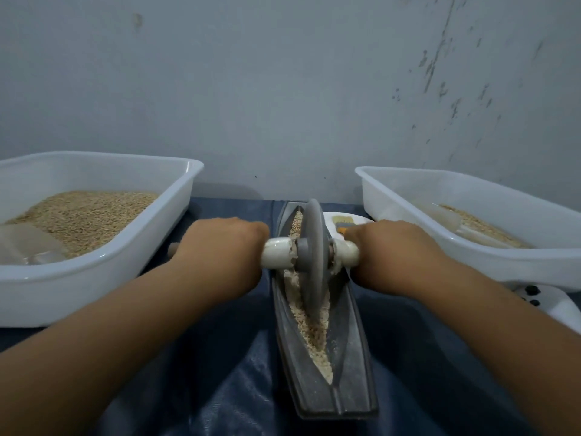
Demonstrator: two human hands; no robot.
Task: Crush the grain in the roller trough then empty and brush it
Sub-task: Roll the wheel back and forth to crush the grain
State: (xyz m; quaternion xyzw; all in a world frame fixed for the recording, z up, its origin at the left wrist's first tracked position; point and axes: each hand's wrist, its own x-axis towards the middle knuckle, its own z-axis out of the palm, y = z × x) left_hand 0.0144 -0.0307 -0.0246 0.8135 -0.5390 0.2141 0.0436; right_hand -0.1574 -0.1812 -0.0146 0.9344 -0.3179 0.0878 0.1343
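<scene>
A long grey boat-shaped trough (352, 357) lies lengthwise in front of me on the blue cloth. Crushed and whole grain (316, 335) fills its narrow groove. A grey roller disc (311, 256) stands upright in the groove toward the far half, with a white handle sticking out on each side. My left hand (220, 253) grips the left handle (276, 253) and my right hand (396, 250) grips the right handle (345, 251). A brush (341, 223) with an orange ferrule lies on a white plate behind the right hand, partly hidden.
A white tub (163, 234) at the left holds a heap of whole grain and a clear scoop. A second white tub (490, 262) at the right holds some grain and another scoop. A white device with dark buttons (534, 297) sits by the right tub. The wall stands close behind.
</scene>
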